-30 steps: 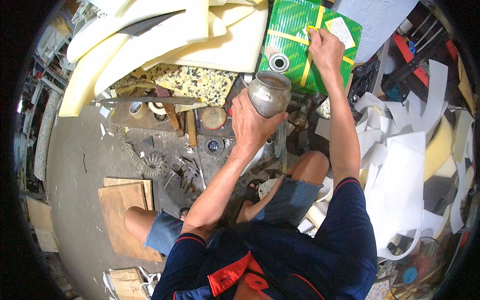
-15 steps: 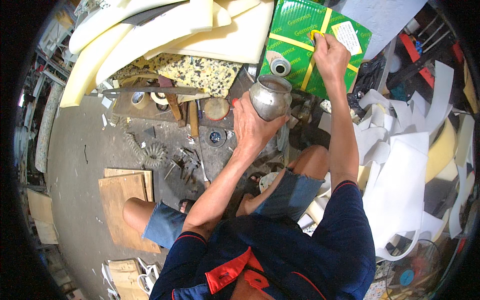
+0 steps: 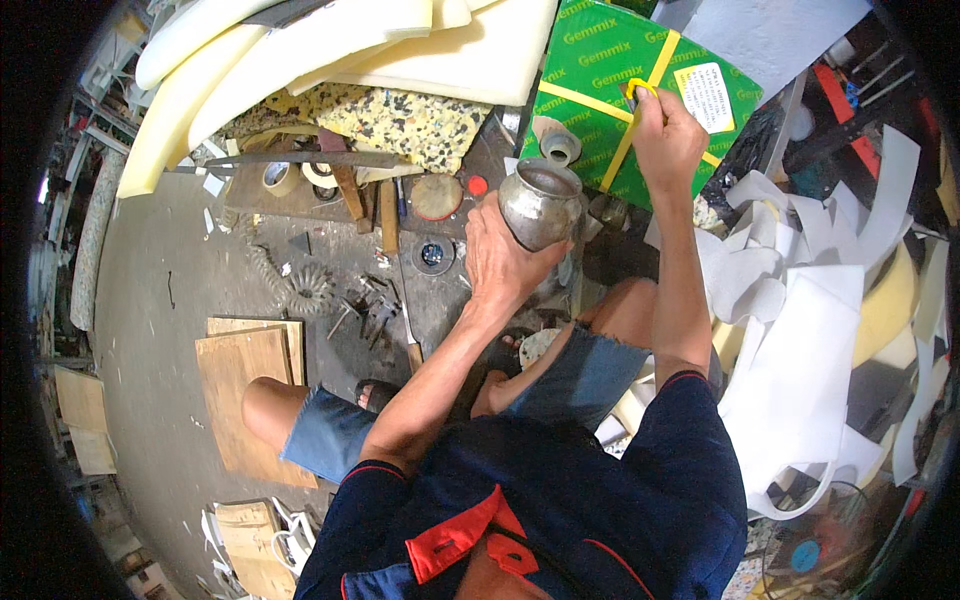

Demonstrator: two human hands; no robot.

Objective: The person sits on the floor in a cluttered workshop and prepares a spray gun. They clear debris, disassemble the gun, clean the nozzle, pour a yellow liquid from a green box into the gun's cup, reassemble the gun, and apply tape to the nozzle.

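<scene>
My left hand [image 3: 500,260] is closed around a dented, silvery metal pot [image 3: 540,202] with an open round mouth. My right hand [image 3: 668,140] is closed on a yellow loop [image 3: 637,86] at the face of a green carton [image 3: 585,65] crossed by yellow straps and bearing a white label. A small round metal neck [image 3: 560,148] shows at the carton's lower left, just above the pot. What lies under my right fingers is hidden.
Pale foam sheets [image 3: 300,50] and speckled foam [image 3: 400,130] lie at upper left, above tape rolls, a long blade [image 3: 300,158] and wooden-handled tools. Metal fittings and coiled hose [image 3: 310,290] lie centrally, plywood boards [image 3: 245,390] lower left, white foam scraps [image 3: 790,350] right.
The carton and my right hand on the yellow loop have shifted right and downward in the view. My left hand still holds the pot, now slightly lower.
</scene>
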